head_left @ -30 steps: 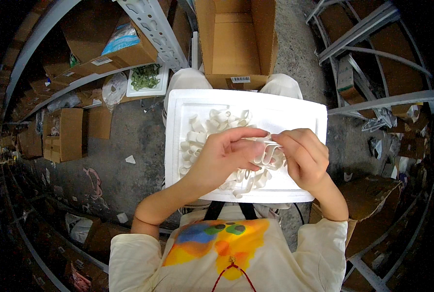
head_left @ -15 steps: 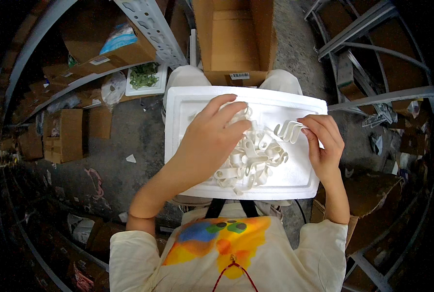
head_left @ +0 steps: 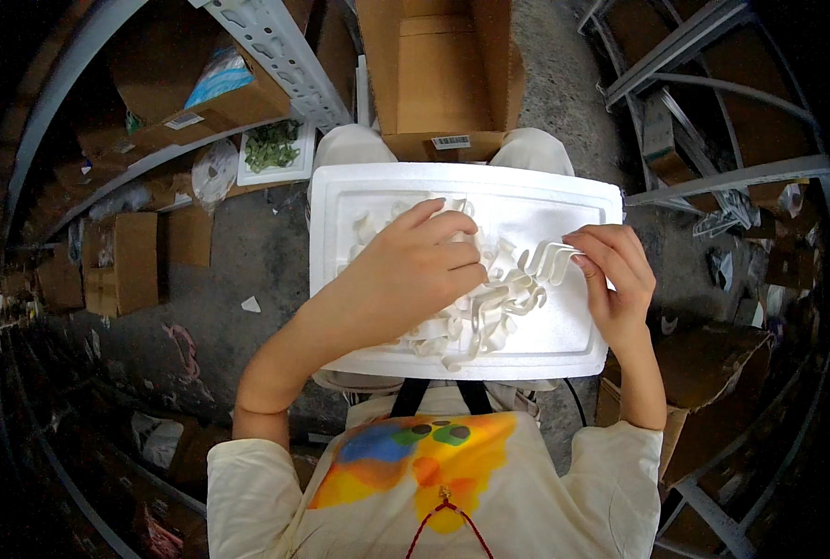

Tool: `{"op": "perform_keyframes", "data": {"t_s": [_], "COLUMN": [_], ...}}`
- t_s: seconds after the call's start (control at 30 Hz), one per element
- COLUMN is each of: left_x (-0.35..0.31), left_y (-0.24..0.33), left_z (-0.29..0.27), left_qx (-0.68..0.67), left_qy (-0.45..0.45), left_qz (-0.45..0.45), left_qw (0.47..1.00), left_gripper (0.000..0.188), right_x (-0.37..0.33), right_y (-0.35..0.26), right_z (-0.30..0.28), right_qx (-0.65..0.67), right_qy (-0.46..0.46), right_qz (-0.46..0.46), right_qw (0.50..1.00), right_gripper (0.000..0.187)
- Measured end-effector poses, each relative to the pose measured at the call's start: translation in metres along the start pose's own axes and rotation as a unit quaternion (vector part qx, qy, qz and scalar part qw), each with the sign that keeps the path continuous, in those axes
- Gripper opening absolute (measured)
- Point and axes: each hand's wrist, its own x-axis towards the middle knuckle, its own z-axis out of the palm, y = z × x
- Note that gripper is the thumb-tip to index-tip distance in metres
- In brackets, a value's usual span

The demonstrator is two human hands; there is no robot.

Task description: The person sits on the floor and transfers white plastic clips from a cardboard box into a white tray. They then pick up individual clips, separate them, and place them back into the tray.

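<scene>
White curved plastic hooks (head_left: 476, 326) lie in a loose pile on a white foam tray (head_left: 578, 349) across my lap. My left hand (head_left: 424, 265) is over the pile, fingers bent and somewhat apart, touching the hooks. It hides part of the heap, and I see nothing clearly gripped in it. At the tray's right side my right hand (head_left: 620, 270) pinches several S-shaped hooks (head_left: 553, 261) between thumb and fingers. They sit side by side in a nested row, their free ends close to the pile.
An open cardboard box (head_left: 443, 79) stands just beyond my knees. Metal shelving (head_left: 280, 61) with cartons rises at the left, and another rack (head_left: 732, 182) at the right. A small white tray (head_left: 275, 154) of green pieces sits at the far left. A carton (head_left: 713, 373) is by my right elbow.
My left hand has shifted slightly right and down onto the pile, and more hooks show spread at its upper left. My right hand still pinches its row of hooks, now nearer the pile.
</scene>
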Motion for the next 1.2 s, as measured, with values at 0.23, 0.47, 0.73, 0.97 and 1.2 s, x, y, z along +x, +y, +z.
{"op": "perform_keyframes", "data": {"t_s": [0.23,0.47,0.73,0.97,1.2], "left_x": [-0.009,-0.011,-0.008,-0.005,-0.003], "left_y": [-0.001,-0.002,0.004,0.004,0.002], "left_z": [-0.007,-0.011,-0.01,0.007,0.005], "left_qx": [-0.09,-0.126,-0.255,-0.623,-0.685], "left_qy": [0.072,0.091,0.108,0.124,0.108], "left_qz": [-0.042,-0.064,-0.142,-0.26,-0.312], "left_qw": [0.992,0.986,0.95,0.727,0.649], "left_gripper": [0.024,0.022,0.011,0.01,0.015], "right_x": [0.002,0.004,0.008,0.012,0.018], "right_y": [-0.003,-0.005,-0.01,-0.018,-0.024], "right_z": [-0.001,0.002,0.003,0.008,0.008], "right_qx": [0.013,0.02,0.048,0.071,0.093], "right_qy": [-0.002,-0.004,-0.013,-0.026,-0.031], "right_qz": [-0.017,-0.036,-0.064,-0.108,-0.136], "right_qw": [1.0,0.999,0.997,0.991,0.986], "right_gripper": [0.019,0.017,0.019,0.021,0.02]}}
